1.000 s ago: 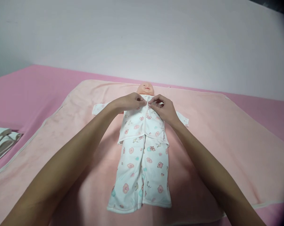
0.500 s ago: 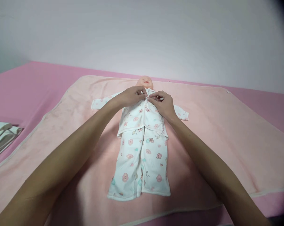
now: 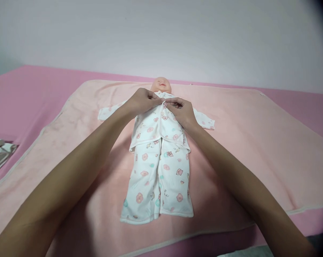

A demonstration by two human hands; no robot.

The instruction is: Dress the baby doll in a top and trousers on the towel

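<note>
A baby doll (image 3: pixel 161 85) lies on its back, head away from me, in a white printed button-up top (image 3: pixel 148 130) and matching trousers (image 3: pixel 144 178). Both sleeves are spread out to the sides. My left hand (image 3: pixel 144 101) pinches the top's front edge high on the chest. From the other side, my right hand (image 3: pixel 183 110) pinches the same opening, its fingertips meeting those of the left. Whatever button lies between the fingertips is hidden. Below the hands the front edges lie together, down to the hem.
Under the doll a peach blanket (image 3: pixel 244 150) with a pale border is spread on a pink surface (image 3: pixel 16 96). Folded white and grey-brown cloth (image 3: pixel 0 153) lies at the left edge. A plain pale wall (image 3: pixel 161 35) rises behind.
The whole view has shifted a little, so the doll and blanket sit slightly higher. Both hands stay at the upper front of the top, their fingertips drawn closer together.
</note>
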